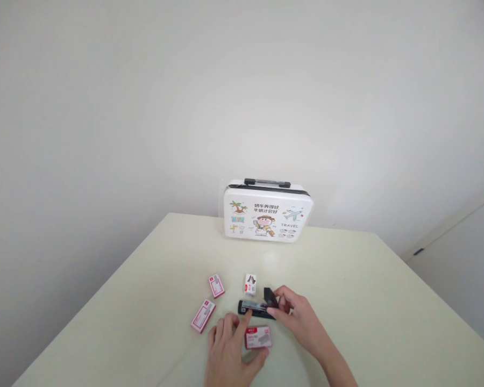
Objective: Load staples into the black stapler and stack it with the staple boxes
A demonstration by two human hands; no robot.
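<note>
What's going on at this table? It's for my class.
Someone is working on a black stapler, which lies opened on the table. The right hand holds its raised top, while the left hand has a finger at the metal tray. A pink-and-white box lies by the left thumb. Two more boxes sit to the left, a white one lies just beyond the stapler, and a white case stands at the back.

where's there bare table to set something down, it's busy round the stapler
The table looks bare right of the right hand, left of the leftmost box, and between the suitcase and white box. It's crowded around the stapler, with the left hand and another box close by.
</note>
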